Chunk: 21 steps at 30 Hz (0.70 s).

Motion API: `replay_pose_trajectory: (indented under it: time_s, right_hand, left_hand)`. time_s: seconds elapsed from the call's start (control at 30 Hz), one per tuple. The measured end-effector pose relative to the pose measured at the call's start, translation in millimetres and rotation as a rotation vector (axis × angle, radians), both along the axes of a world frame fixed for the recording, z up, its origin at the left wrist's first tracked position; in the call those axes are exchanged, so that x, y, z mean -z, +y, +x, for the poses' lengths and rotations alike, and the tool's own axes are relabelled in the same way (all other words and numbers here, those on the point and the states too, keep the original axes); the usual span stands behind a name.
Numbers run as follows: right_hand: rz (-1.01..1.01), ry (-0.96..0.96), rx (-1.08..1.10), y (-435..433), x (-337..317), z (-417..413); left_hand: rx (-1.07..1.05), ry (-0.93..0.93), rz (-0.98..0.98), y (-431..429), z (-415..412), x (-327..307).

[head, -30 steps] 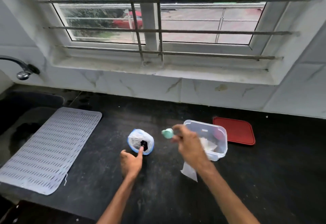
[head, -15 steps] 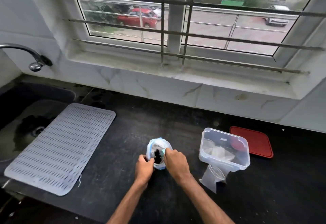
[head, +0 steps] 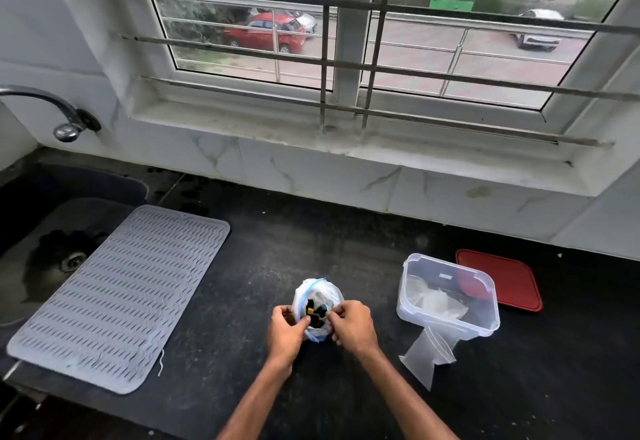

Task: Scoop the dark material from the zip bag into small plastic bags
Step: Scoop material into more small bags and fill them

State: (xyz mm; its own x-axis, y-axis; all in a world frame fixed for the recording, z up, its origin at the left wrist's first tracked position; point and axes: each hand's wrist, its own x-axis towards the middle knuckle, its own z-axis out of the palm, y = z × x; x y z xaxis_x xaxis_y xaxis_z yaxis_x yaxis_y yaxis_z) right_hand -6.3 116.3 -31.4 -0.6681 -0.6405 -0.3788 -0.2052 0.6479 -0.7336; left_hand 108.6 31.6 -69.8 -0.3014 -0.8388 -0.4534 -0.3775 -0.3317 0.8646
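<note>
Both hands pinch the zip bag [head: 318, 289] at its mouth, left hand [head: 285, 327] on the near-left rim, right hand [head: 349, 323] opposite. It stands mid-counter [head: 242, 266], dark material [head: 317, 316] showing inside. I'd spread the rim wide and level; any scoop seems hidden.

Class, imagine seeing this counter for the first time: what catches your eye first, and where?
The left hand and right hand pinch the mouth of the zip bag at the middle of the counter, dark material showing inside. Right of it stands a clear tub, a red lid flat behind it; a grey mat lies left, partly over the sink.
</note>
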Motion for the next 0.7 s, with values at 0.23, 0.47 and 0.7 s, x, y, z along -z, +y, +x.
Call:
replay_pose_trajectory:
  time_s: [0.23, 0.47, 0.7]
  right_hand:
    - [0.012, 0.064, 0.011, 0.7, -2.5, 6.7]
    - [-0.038, 0.054, 0.051, 3.2, 4.4, 8.2]
    - [0.01, 0.14, 0.072, 3.2, 15.9, 4.5]
  left_hand:
    - [0.17, -0.178, -0.25, 0.1, 0.6, -5.6]
    - [0.19, -0.218, -0.297, -0.4, 1.1, -5.6]
    - [0.221, -0.256, -0.31, -3.0, -3.3, -6.8]
